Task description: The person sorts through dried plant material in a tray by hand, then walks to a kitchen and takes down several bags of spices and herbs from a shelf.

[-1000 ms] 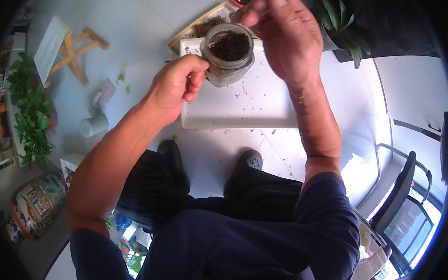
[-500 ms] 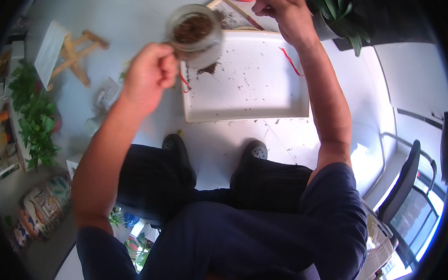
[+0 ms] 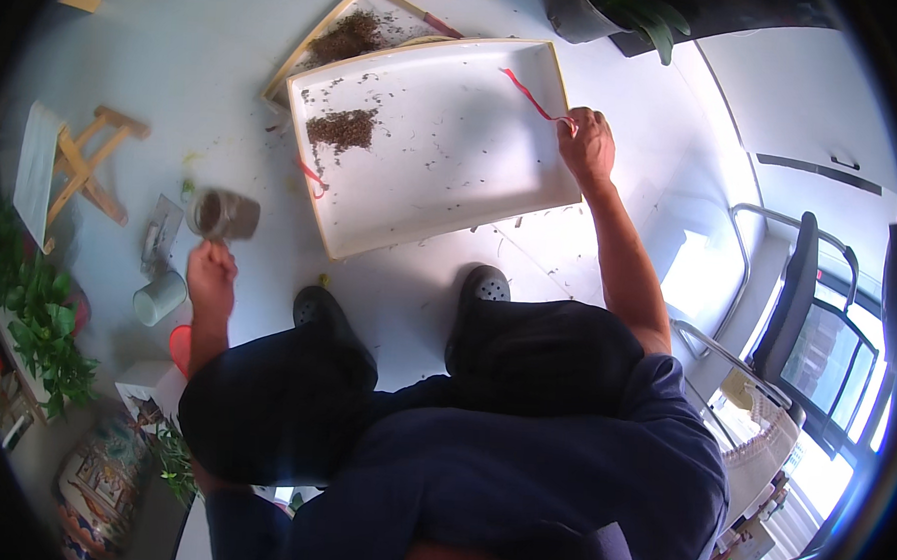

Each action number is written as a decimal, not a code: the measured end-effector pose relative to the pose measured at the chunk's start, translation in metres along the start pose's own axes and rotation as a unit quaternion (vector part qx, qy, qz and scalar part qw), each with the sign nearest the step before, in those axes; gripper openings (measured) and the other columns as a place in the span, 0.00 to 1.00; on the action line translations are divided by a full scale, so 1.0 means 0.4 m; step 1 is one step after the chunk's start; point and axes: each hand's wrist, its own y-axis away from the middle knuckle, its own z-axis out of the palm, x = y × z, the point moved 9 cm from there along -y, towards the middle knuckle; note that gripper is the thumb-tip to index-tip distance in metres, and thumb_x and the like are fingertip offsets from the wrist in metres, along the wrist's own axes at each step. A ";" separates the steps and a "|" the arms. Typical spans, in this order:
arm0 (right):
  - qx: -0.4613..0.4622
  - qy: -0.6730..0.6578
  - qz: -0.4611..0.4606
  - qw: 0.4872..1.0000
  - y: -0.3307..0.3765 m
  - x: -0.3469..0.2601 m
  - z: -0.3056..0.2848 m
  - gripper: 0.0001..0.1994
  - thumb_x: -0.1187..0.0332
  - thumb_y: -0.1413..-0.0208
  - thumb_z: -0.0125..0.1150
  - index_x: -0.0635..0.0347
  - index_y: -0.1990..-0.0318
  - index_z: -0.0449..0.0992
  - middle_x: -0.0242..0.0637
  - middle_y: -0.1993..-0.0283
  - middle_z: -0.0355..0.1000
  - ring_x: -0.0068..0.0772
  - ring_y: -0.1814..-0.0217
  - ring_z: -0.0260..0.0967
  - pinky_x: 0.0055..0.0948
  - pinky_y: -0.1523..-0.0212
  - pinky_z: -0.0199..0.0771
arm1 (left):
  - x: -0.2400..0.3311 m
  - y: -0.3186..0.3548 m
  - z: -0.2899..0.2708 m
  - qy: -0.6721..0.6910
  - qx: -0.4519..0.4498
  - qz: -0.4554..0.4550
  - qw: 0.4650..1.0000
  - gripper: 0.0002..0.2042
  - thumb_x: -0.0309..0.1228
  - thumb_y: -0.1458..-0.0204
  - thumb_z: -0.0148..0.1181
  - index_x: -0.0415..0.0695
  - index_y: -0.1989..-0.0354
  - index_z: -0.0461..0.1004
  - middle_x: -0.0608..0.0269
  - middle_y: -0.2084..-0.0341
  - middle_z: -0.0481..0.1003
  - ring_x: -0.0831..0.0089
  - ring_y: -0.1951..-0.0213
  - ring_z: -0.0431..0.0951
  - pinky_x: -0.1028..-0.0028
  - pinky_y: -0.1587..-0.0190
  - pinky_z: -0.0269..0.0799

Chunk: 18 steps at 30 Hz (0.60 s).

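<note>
A clear glass jar [image 3: 239, 217] with brown crumbly material inside is tilted on its side, mouth to the left. My left hand [image 3: 212, 270] is closed on the near side of it, out to the left of a white wooden-rimmed tray [image 3: 442, 205]. On the tray's left part lies a small brown heap [image 3: 343, 128], with dark crumbs scattered about. My right hand [image 3: 586, 146] grips the tray's right rim, beside a red ribbon [image 3: 527, 91]. Another red ribbon [image 3: 311, 177] hangs at the left side.
Behind the tray, a second tray [image 3: 300, 53] holds dark soil [image 3: 347, 37]. A folding wooden stool [image 3: 98, 165], a whitish cup [image 3: 159, 298] and a clear plastic piece [image 3: 160, 232] are at left. A potted plant [image 3: 585, 16] stands far right; a chair [image 3: 794, 285] is nearer.
The jar has moved left and nearer in my left hand, away from over the tray. My right hand has come down from the far side to the tray's right rim. The tray sits more askew.
</note>
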 end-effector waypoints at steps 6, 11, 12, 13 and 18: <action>-0.337 -0.173 0.196 0.905 0.091 0.200 0.199 0.29 0.56 0.50 0.63 0.62 0.42 0.71 0.46 0.47 0.73 0.42 0.42 0.69 0.37 0.43 0.68 | -0.195 0.008 -0.137 0.067 0.076 -0.048 0.994 0.13 0.40 0.43 0.50 0.50 0.77 0.62 0.68 0.80 0.63 0.73 0.76 0.65 0.72 0.75 0.58; -0.383 -0.312 0.213 0.843 0.156 0.218 0.261 0.28 0.65 0.51 0.61 0.69 0.42 0.67 0.46 0.51 0.72 0.42 0.47 0.69 0.40 0.44 0.69 | -0.241 -0.002 -0.168 0.119 0.077 -0.051 0.989 0.12 0.38 0.44 0.51 0.49 0.77 0.62 0.67 0.78 0.66 0.72 0.74 0.68 0.73 0.73 0.60; -0.389 -0.370 0.223 0.814 0.160 0.215 0.259 0.28 0.67 0.52 0.59 0.70 0.41 0.66 0.46 0.50 0.71 0.42 0.46 0.68 0.40 0.44 0.70 | -0.238 -0.003 -0.168 0.122 0.083 -0.047 0.988 0.12 0.38 0.44 0.51 0.49 0.77 0.62 0.67 0.78 0.66 0.72 0.74 0.68 0.73 0.73 0.60; -0.393 -0.425 0.233 0.782 0.167 0.209 0.260 0.29 0.69 0.52 0.57 0.70 0.41 0.65 0.47 0.49 0.70 0.42 0.46 0.68 0.40 0.44 0.70 | -0.229 -0.005 -0.165 0.107 0.076 -0.037 0.991 0.12 0.38 0.44 0.51 0.49 0.77 0.63 0.66 0.77 0.67 0.72 0.73 0.68 0.73 0.72 0.61; -0.364 -0.459 0.222 0.779 0.173 0.149 0.119 0.31 0.63 0.55 0.53 0.70 0.41 0.67 0.48 0.51 0.70 0.42 0.50 0.69 0.37 0.48 0.71 | -0.221 0.006 -0.167 -0.010 0.078 0.005 0.997 0.05 0.33 0.42 0.50 0.47 0.67 0.68 0.65 0.67 0.69 0.75 0.67 0.69 0.76 0.66 0.63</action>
